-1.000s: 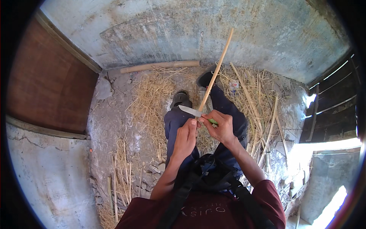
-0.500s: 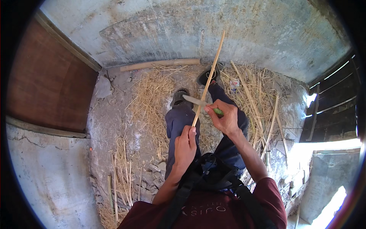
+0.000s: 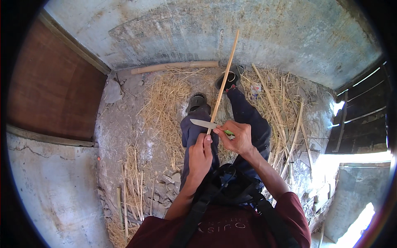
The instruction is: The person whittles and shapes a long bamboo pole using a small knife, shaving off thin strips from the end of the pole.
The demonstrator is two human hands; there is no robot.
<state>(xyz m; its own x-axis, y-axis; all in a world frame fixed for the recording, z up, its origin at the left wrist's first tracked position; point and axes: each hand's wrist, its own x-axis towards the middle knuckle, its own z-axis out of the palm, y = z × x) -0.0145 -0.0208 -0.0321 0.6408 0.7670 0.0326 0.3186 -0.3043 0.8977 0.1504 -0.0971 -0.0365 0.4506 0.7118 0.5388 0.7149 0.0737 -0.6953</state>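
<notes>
A long, thin bamboo strip [image 3: 223, 84] slants up and away from me over my legs. My left hand [image 3: 200, 156] is closed on its near end. A knife [image 3: 202, 123] with a pale blade and a green handle is gripped in my right hand [image 3: 236, 136]. The blade lies across the strip just beyond my left fingertips, its tip pointing left. The fingers of my right hand cover most of the handle.
Straw-like shavings [image 3: 165, 103] cover the floor on both sides of my legs. Long split strips [image 3: 273, 99] lie at right. A thick bamboo pole [image 3: 175, 67] rests along the far wall [image 3: 165, 37]. Broken rubble [image 3: 167, 188] lies near my left side; a brown panel [image 3: 53, 82] stands at left.
My right hand has drawn the knife down the bamboo strip toward my left hand. The strip's far end has shifted slightly left. My left hand holds nearly the same place.
</notes>
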